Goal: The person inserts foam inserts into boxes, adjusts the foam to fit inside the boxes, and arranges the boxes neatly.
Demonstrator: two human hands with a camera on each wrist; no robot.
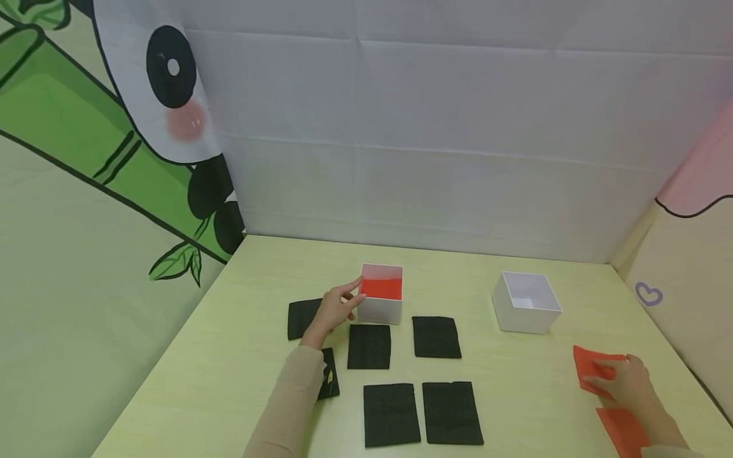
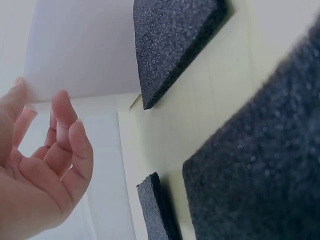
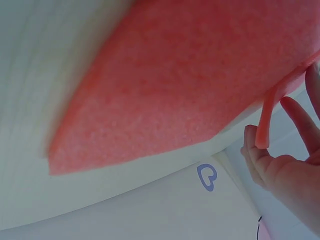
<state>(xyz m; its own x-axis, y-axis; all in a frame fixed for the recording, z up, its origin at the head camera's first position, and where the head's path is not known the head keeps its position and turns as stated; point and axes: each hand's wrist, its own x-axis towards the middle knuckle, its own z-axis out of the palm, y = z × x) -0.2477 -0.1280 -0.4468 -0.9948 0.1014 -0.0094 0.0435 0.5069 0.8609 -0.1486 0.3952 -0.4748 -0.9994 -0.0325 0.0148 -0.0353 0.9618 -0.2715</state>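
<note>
Pinching the red sheet point(image 1: 586, 369) near its edge, the right hand point(image 1: 632, 381) sits at the right side of the pale table point(image 1: 504, 394) on my remote feed; I can't tell whether that sheet's far edge touches the surface. A second red sheet point(image 1: 624, 432) lies just beside it, partly under the forearm from where I look. Far to the left, the left hand point(image 1: 334, 307) holds the left side of a white box point(image 1: 380, 310) between thumb and finger, and another red piece point(image 1: 380, 289) shows inside that box. A second white box point(image 1: 518, 315) stands well apart, and black squares point(image 1: 369, 346) lie between the hands and under the left arm. From the grainy faces in my wrist views I judge these sheets to be foam: very light, soft, bendy, not slippery, apt to dent or tear at a corner rather than snap. I'd take one by opposite faces along an edge, with flat fingertips and little squeeze. The box looks light and stiff-walled, likely to slide if nudged, so I'd steady it at the rim.
</note>
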